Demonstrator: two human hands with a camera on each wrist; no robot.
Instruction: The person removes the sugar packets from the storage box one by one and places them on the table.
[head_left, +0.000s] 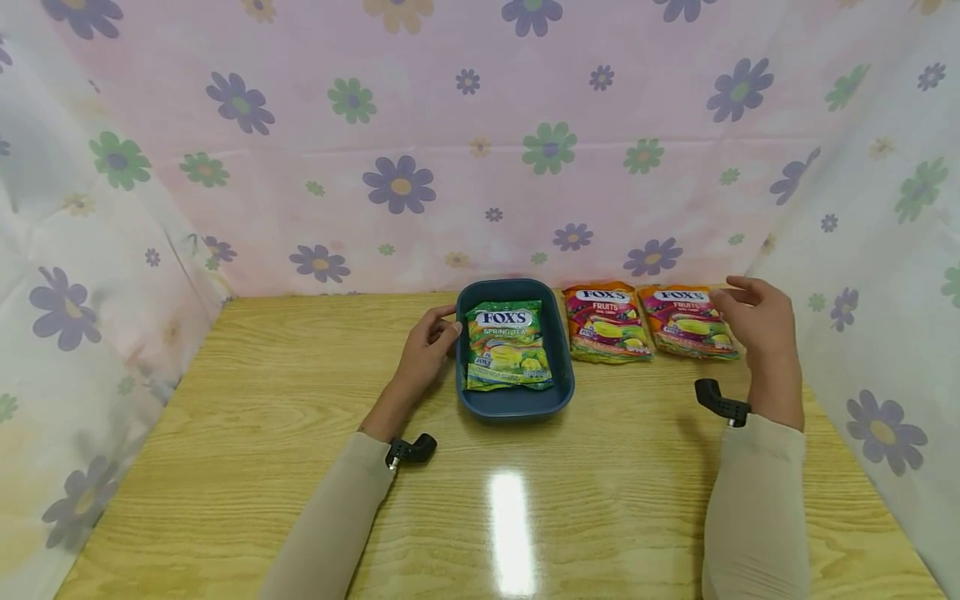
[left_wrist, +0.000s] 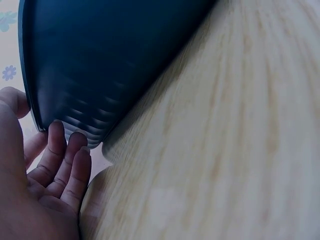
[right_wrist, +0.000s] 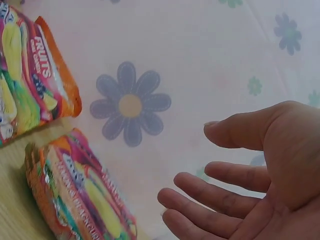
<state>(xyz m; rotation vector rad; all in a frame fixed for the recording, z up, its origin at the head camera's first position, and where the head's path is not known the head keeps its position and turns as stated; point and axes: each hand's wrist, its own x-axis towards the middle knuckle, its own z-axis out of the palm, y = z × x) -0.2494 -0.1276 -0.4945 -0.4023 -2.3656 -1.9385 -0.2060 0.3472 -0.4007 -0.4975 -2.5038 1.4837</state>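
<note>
At the left side of a dark blue plastic tray (head_left: 516, 405), my left hand (head_left: 426, 350) pinches the rim, thumb at the edge and fingers against the outer wall (left_wrist: 125, 60). A green bag of Fox's Spring Tea candy (head_left: 508, 346) lies flat in the tray, label up. My right hand (head_left: 761, 321) is over the right end of the right-hand red Fox's Fruits candy bag (head_left: 688, 323). Its fingers (right_wrist: 220, 195) are spread and relaxed beside that bag in the right wrist view, with nothing between them. A second Fox's Fruits candy bag (head_left: 606, 325) lies between it and the tray.
The tray and bags stand along the back edge of a wood-grain table (head_left: 300, 392). A flowered curtain (head_left: 450, 150) rises right behind them and runs down both sides. Each wrist carries a small black camera mount (head_left: 723, 404).
</note>
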